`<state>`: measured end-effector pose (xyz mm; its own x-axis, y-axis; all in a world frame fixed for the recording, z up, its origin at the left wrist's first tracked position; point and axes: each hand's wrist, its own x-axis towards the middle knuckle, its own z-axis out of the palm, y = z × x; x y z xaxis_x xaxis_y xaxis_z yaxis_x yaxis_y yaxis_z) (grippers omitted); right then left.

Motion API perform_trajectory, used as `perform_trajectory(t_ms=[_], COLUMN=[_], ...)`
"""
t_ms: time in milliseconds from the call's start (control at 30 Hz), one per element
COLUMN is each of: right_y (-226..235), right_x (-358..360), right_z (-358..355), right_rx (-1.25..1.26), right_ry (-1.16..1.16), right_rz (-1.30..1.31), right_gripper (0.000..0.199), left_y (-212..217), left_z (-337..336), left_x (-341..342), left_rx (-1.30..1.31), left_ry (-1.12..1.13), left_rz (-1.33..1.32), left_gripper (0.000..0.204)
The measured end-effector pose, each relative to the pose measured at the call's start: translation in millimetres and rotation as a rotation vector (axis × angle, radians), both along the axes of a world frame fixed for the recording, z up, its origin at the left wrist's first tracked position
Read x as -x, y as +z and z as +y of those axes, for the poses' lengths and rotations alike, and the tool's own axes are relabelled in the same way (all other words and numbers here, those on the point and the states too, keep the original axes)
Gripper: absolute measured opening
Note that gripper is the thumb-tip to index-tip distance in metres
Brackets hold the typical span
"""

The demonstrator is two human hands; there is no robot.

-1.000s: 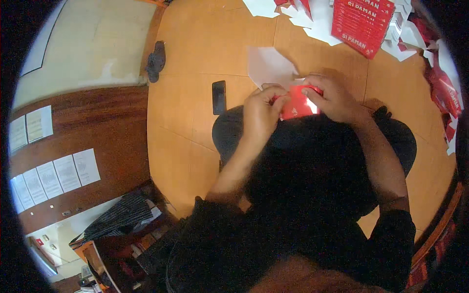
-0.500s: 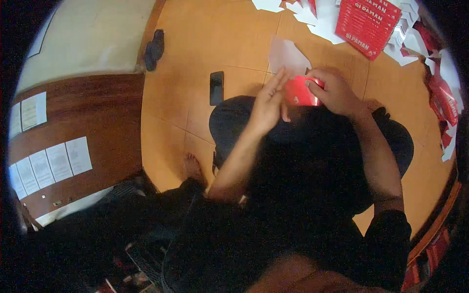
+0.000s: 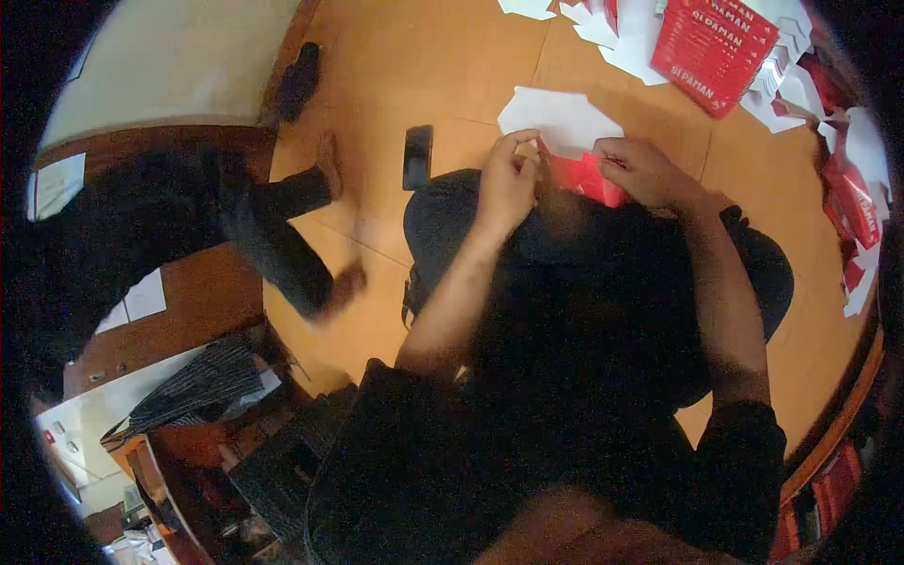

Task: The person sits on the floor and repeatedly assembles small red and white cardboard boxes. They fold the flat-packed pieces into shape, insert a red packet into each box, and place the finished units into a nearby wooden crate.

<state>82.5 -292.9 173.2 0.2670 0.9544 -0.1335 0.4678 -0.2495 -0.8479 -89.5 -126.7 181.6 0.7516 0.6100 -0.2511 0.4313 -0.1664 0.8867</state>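
Observation:
In front of my lap is a sheet of folding card, red on its near part (image 3: 589, 179) with a white panel (image 3: 562, 118) spreading away from me. My left hand (image 3: 509, 184) pinches its left edge, thumb and fingertips together. On the right edge, the curled fingers of my right hand (image 3: 645, 174) grip the red part. My dark-clothed lap hides the card's nearest edge.
A dark phone (image 3: 417, 157) lies on the tiled floor, left of my knee. Stacked red printed cards (image 3: 713, 56) and white-backed pieces (image 3: 634, 47) sit at far right. Another person in dark clothes (image 3: 179, 202) is at left, feet on the floor, near a dark sandal (image 3: 301, 83).
My left hand has gone from spread fingers to a pinch on the card. The white panel now shows wider. Another person has come into view at the left.

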Motion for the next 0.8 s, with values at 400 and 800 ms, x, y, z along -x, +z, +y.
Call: perform_trajectory(t_ms=[400, 800], right_y=[6.0, 0.1], right_x=[-17.9, -13.5], right_z=[-9.3, -6.7], right_rx=[-0.190, -0.231], right_ry=[-0.010, -0.029], right_rz=[0.193, 0.016], right_gripper=[0.023, 0.018], left_y=[27.0, 40.0], left_z=[-0.3, -20.5], left_x=[-16.0, -24.0], left_rx=[-0.117, -0.597], left_ry=[-0.112, -0.321], left_rz=[-0.102, -0.021], left_gripper=[0.024, 0.013])
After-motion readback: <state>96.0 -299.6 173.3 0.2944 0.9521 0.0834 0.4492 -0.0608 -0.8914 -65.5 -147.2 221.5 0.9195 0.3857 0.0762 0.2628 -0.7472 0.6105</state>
